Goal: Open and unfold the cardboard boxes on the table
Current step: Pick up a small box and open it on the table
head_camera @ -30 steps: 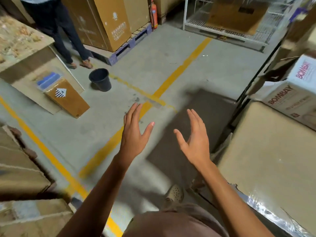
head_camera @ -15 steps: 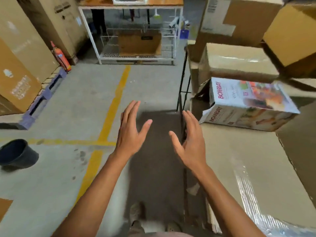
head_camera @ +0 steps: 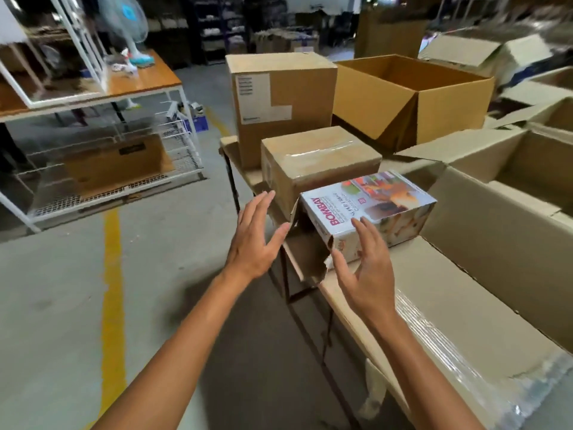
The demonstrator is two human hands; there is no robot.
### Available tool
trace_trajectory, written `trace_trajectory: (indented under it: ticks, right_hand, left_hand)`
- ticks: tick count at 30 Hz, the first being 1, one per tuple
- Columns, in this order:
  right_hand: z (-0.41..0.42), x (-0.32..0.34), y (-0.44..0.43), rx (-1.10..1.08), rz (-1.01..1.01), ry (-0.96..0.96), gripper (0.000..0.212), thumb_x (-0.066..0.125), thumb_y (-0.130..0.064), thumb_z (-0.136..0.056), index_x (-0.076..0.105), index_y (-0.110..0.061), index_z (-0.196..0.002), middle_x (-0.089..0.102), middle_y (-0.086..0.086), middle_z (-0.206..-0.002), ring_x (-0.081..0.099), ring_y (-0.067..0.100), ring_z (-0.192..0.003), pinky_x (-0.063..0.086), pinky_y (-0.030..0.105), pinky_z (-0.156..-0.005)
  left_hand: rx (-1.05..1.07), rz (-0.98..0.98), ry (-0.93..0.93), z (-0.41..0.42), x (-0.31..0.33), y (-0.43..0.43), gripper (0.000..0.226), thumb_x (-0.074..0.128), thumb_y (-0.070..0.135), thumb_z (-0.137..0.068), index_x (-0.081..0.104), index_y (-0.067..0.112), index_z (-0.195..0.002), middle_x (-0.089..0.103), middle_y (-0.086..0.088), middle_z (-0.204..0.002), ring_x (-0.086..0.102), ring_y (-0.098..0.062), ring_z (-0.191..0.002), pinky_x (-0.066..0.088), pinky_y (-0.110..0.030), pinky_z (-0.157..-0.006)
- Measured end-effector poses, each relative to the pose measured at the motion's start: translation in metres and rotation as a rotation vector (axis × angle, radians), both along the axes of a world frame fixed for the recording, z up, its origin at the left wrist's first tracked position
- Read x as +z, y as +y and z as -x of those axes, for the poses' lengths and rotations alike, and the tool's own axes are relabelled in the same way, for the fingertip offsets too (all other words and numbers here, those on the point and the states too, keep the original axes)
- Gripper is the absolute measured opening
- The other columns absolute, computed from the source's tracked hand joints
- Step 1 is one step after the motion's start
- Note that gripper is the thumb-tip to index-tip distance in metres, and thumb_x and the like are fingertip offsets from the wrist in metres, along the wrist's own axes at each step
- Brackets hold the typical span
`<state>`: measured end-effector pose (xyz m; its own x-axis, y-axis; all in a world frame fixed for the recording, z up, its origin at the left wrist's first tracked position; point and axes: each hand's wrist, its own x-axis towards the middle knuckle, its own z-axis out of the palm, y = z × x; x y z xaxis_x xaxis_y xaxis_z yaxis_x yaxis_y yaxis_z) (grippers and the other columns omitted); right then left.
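We have both hands spread and holding nothing: the left hand (head_camera: 252, 240) hovers just left of the printed box (head_camera: 372, 206), the right hand (head_camera: 364, 268) in front of its near side. Whether it touches, we cannot tell. The box lies on its side at the worktop's (head_camera: 356, 324) left edge, its near end flap (head_camera: 310, 256) hanging open and torn. We should steady the body with the right hand, then fold that flap outward with the left — gently, along its crease.

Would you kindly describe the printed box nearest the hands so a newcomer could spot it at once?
On the table crowded with brown cartons, look in front of the taped brown box. There lies the BOMBAY box: the only white, colour-printed one, its near end torn open.
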<state>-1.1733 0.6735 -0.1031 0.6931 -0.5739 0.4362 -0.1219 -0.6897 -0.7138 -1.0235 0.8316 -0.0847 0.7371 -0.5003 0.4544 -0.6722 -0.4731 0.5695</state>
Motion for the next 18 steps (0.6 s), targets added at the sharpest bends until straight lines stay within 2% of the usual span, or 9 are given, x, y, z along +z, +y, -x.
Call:
trace_trajectory:
  ticks: [5,9,11,14,16,18]
  right_hand:
    - [-0.028,-0.002,-0.031,-0.153,-0.037,0.04,0.069,0.073,-0.029,-0.089,0.042,-0.018,-0.149,0.04,0.005,-0.156,0.038,0.022,-0.142,0.04,0.043,-0.11]
    - [-0.045,-0.011,-0.059,-0.282,-0.107,0.092,0.069,0.072,-0.034,-0.089,0.041,-0.018,-0.149,0.039,0.004,-0.157,0.038,0.025,-0.143,0.041,0.048,-0.112]
    - [-0.054,-0.018,-0.071,-0.328,-0.193,0.137,0.071,0.07,-0.037,-0.09,0.037,-0.02,-0.151,0.036,0.004,-0.159,0.035,0.025,-0.145,0.041,0.049,-0.113]
    - [-0.068,-0.03,-0.083,-0.372,-0.334,0.227,0.079,0.065,-0.05,-0.09,0.026,-0.026,-0.155,0.028,0.002,-0.163,0.032,0.027,-0.147,0.041,0.053,-0.112]
    - [-0.075,-0.037,-0.086,-0.357,-0.502,0.238,0.09,0.058,-0.065,-0.084,0.015,-0.031,-0.156,0.025,0.002,-0.164,0.033,0.029,-0.146,0.041,0.056,-0.111]
    - [-0.085,-0.046,-0.088,-0.36,-0.679,0.235,0.103,0.052,-0.077,-0.073,0.004,-0.038,-0.155,0.028,0.001,-0.163,0.041,0.029,-0.142,0.044,0.056,-0.108]
  left_hand:
    - [-0.14,-0.002,0.006,-0.045,0.013,-0.064,0.059,0.052,0.045,-0.097,0.039,0.019,-0.148,0.044,-0.004,-0.148,0.035,-0.017,-0.136,0.03,-0.029,-0.107]
    - [-0.276,-0.186,0.036,-0.079,0.013,-0.124,0.051,0.053,0.041,-0.099,0.044,0.019,-0.145,0.046,-0.004,-0.147,0.039,-0.021,-0.134,0.032,-0.035,-0.108]
    - [-0.312,-0.355,0.051,-0.099,0.005,-0.153,0.05,0.05,0.046,-0.099,0.049,0.02,-0.141,0.049,-0.004,-0.144,0.042,-0.022,-0.133,0.036,-0.04,-0.108]
    - [-0.318,-0.548,0.055,-0.125,-0.01,-0.183,0.047,0.051,0.046,-0.098,0.053,0.019,-0.136,0.054,-0.006,-0.136,0.049,-0.025,-0.126,0.043,-0.041,-0.102]
    - [-0.325,-0.614,0.062,-0.135,-0.017,-0.194,0.044,0.05,0.045,-0.098,0.051,0.019,-0.134,0.056,-0.007,-0.129,0.053,-0.025,-0.118,0.046,-0.041,-0.096]
    - [-0.321,-0.619,0.093,-0.137,-0.023,-0.203,0.044,0.045,0.046,-0.1,0.046,0.021,-0.136,0.058,-0.007,-0.127,0.056,-0.024,-0.112,0.048,-0.042,-0.091]
